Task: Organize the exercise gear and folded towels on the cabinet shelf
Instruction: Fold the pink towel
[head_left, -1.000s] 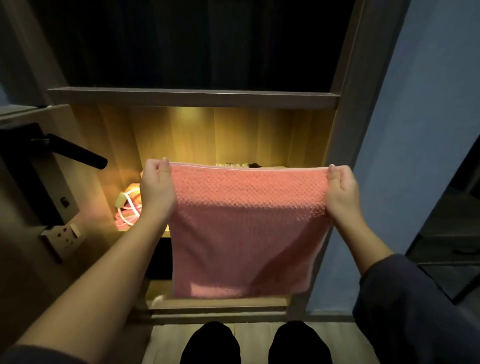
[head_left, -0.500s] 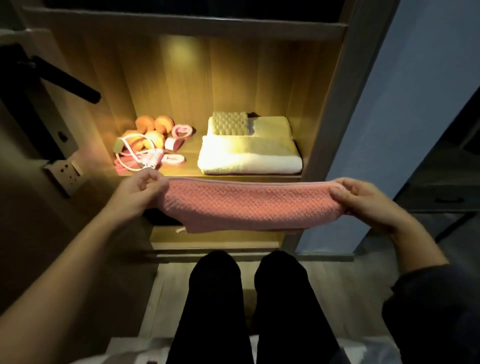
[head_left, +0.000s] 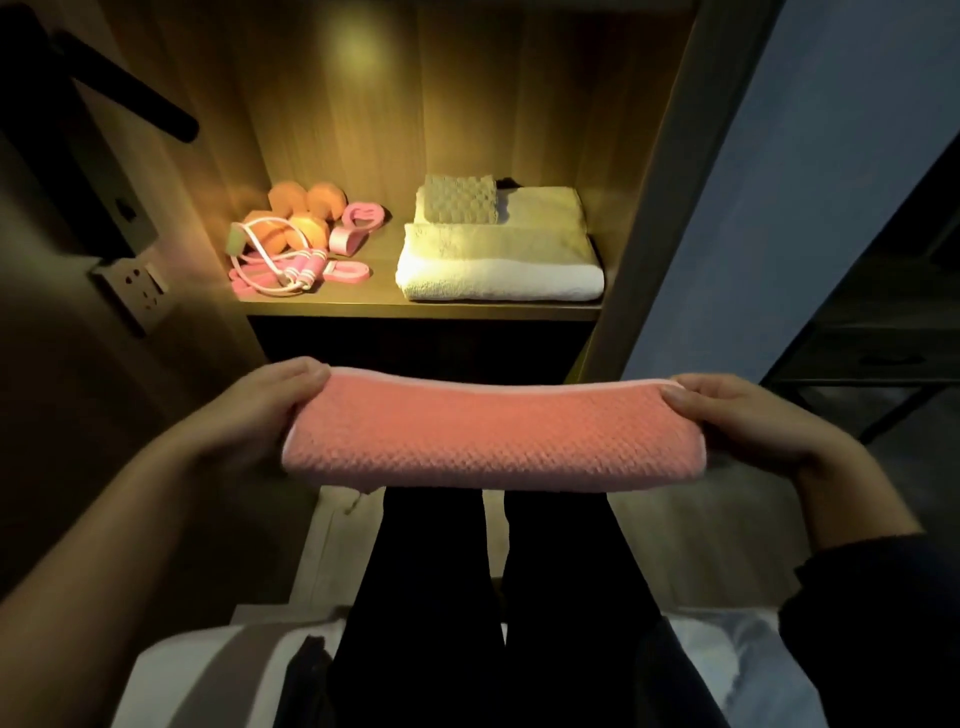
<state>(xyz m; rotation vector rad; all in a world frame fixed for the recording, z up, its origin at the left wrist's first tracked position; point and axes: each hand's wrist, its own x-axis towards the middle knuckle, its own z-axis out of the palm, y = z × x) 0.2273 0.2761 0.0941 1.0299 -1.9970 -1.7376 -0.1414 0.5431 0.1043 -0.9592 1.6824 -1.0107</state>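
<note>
The lit cabinet shelf (head_left: 415, 310) sits ahead of you and above your hands, its front edge running straight from the left wall of the cabinet to the right side panel (head_left: 654, 182). The pink towel (head_left: 493, 436) is not on it: you hold it folded into a long band in the air, in front of and below that front edge, over your legs (head_left: 431, 571). Your left hand (head_left: 260, 410) is curled round the left end and your right hand (head_left: 737, 415) round the right end, both grasping the cloth. The band spans about as wide as the shelf opening.

On the board, the white folded towel (head_left: 498, 265) fills the right half, its right edge close against the side panel and its front fold near the lip. A small waffle cloth (head_left: 460, 200) lies on its rear part. The left half holds orange dumbbells (head_left: 306, 208), a pink jump rope (head_left: 280, 260) and pink loop handles (head_left: 363, 218), bunched together. A bare strip of board shows between the gear and the white towel. Left of the cabinet, a wall socket (head_left: 137, 283) and a dark door handle (head_left: 130, 98) stick out.
</note>
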